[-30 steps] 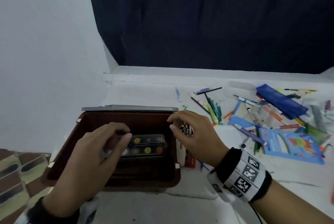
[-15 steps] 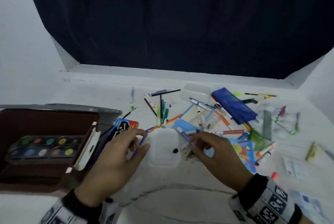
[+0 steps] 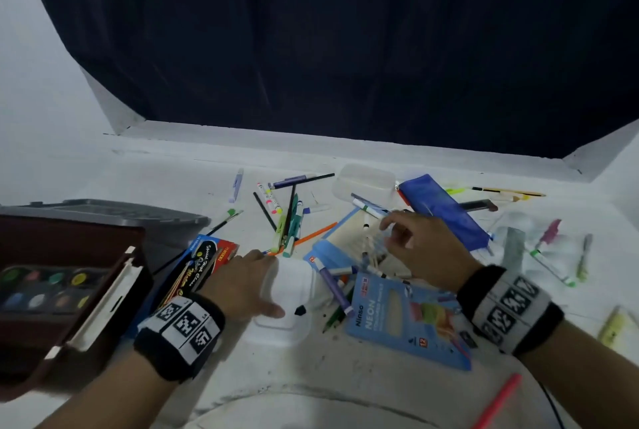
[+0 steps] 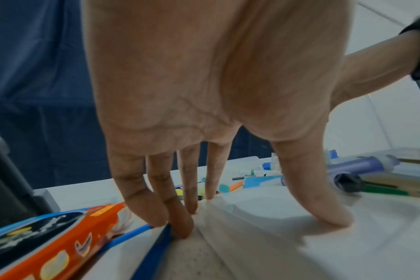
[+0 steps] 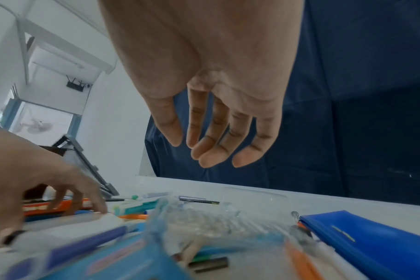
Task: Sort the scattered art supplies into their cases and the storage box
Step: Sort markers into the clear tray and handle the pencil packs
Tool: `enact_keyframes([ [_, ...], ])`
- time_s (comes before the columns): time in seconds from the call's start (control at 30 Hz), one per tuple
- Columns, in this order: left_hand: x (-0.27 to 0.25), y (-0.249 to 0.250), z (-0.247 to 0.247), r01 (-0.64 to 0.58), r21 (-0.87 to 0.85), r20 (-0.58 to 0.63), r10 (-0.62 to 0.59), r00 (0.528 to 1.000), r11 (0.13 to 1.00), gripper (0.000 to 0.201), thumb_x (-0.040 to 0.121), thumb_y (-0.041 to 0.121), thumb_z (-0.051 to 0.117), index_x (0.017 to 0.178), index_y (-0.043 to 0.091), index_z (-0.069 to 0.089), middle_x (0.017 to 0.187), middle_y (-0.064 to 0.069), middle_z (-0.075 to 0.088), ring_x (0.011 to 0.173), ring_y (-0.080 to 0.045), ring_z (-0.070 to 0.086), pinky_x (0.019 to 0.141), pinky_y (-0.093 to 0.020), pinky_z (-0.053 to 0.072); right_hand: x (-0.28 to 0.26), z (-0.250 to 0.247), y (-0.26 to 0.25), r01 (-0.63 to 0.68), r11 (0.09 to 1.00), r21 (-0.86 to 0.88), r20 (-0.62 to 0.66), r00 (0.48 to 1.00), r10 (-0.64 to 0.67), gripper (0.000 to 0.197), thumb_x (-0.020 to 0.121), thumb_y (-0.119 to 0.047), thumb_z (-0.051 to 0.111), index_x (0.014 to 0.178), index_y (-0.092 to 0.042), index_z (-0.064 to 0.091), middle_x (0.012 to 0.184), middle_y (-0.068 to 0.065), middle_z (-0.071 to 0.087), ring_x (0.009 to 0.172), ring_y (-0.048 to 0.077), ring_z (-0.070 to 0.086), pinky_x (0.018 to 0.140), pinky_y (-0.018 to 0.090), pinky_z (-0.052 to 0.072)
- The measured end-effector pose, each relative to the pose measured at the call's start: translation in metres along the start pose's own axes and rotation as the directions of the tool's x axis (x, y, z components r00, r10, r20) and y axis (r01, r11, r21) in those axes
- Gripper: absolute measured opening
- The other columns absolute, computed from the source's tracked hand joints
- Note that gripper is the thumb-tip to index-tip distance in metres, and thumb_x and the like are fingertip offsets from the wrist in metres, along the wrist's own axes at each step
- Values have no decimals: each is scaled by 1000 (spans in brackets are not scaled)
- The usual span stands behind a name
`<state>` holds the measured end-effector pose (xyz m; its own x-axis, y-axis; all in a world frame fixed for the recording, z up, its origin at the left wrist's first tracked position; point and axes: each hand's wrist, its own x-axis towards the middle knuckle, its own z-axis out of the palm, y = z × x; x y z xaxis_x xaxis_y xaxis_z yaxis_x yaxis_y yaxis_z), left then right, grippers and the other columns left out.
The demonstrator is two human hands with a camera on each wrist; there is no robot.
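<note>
My left hand [image 3: 266, 283] rests on a white plastic lid [image 3: 297, 293], thumb pressing its top and straight fingers [image 4: 180, 227] touching its left edge. My right hand [image 3: 390, 235] hovers open and empty over a clear pack of markers [image 3: 371, 248]; the right wrist view shows its fingers [image 5: 211, 157] loosely bent above that pack [image 5: 204, 216]. A brown storage box [image 3: 114, 311] at the left holds a watercolour palette [image 3: 41, 287]. Loose pens and markers [image 3: 287, 221] lie scattered behind the lid.
An orange and black pencil box [image 3: 204, 266] lies left of the lid, and a blue neon pencil box [image 3: 408, 321] lies to its right. Further back are a blue pencil case [image 3: 442, 210] and a clear tub [image 3: 366, 179]. More markers [image 3: 553, 262] lie far right.
Both hands left the storage box and palette and moved right to the pile. The left hand settled on the white lid; the right hand moved further back over the marker pack.
</note>
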<state>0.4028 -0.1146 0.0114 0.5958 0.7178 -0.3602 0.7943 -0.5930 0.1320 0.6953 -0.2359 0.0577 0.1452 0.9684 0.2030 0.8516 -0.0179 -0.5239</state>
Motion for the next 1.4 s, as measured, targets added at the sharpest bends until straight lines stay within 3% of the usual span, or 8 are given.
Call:
enact_keyframes([
  [0.13, 9, 1, -10, 5, -74, 37, -2, 999, 997, 109, 64, 58, 85, 152, 28, 30, 143, 3, 42, 129, -19, 45, 109, -37, 41, 59, -1, 27, -28, 994, -102, 24, 999, 30, 18, 86, -19, 65, 104, -19, 62, 85, 2, 61, 75, 21, 57, 72, 43, 51],
  [0.23, 15, 2, -16, 20, -85, 60, -15, 998, 996, 108, 60, 55, 88, 149, 25, 34, 136, 4, 44, 124, -16, 45, 105, -32, 41, 102, 2, 45, -50, 958, -283, 81, 994, 76, 33, 90, -25, 63, 121, -17, 56, 112, 7, 58, 104, 29, 53, 88, 39, 44],
  [0.47, 24, -2, -18, 42, -80, 64, -37, 997, 996, 113, 55, 60, 87, 149, 30, 31, 136, 10, 42, 124, -13, 46, 108, -38, 40, 178, 21, 82, -145, 875, -462, 186, 949, 255, 82, 84, -59, 63, 147, -15, 32, 147, 11, 37, 133, 34, 36, 105, 48, 40],
  [0.57, 24, -5, -19, 38, -97, -4, -38, 999, 995, 94, 52, 62, 87, 131, 35, 45, 119, 17, 44, 108, -7, 49, 99, -34, 49, 192, 29, 94, -153, 864, -479, 258, 917, 305, 91, 77, -71, 62, 141, -12, 34, 143, 14, 38, 126, 35, 43, 101, 47, 43],
  [0.67, 26, -8, -15, 29, -90, -73, -36, 997, 996, 74, 53, 62, 86, 114, 41, 52, 113, 19, 42, 103, -6, 49, 94, -32, 51, 192, 36, 101, -200, 867, -456, 280, 892, 354, 96, 78, -73, 60, 147, -16, 26, 155, 11, 13, 133, 37, 38, 107, 46, 39],
  [0.97, 30, -6, -16, -17, 2, 28, 17, 999, 1000, 105, 64, 64, 80, 151, 35, 28, 146, 12, 38, 129, -13, 45, 112, -42, 40, 164, 30, 79, -200, 923, -330, 143, 955, 258, 96, 75, -69, 67, 147, -19, 26, 138, 13, 39, 122, 32, 45, 99, 42, 44],
  [1.2, 32, -5, -23, -57, 122, 20, 55, 998, 991, 102, 60, 69, 79, 146, 32, 39, 136, 7, 44, 122, -15, 48, 102, -43, 40, 100, 13, 13, -179, 983, -25, 60, 982, 181, 87, 74, -74, 61, 144, -27, 38, 135, 3, 45, 123, 21, 47, 104, 36, 41],
  [1.4, 20, -2, -30, -44, 128, -46, 51, 998, 991, 96, 55, 69, 80, 134, 31, 41, 123, 8, 47, 111, -15, 47, 90, -38, 37, 14, 6, -28, -189, 930, 316, 25, 981, 191, 61, 70, -83, 56, 110, -37, 63, 111, -17, 65, 105, 3, 60, 93, 33, 49],
])
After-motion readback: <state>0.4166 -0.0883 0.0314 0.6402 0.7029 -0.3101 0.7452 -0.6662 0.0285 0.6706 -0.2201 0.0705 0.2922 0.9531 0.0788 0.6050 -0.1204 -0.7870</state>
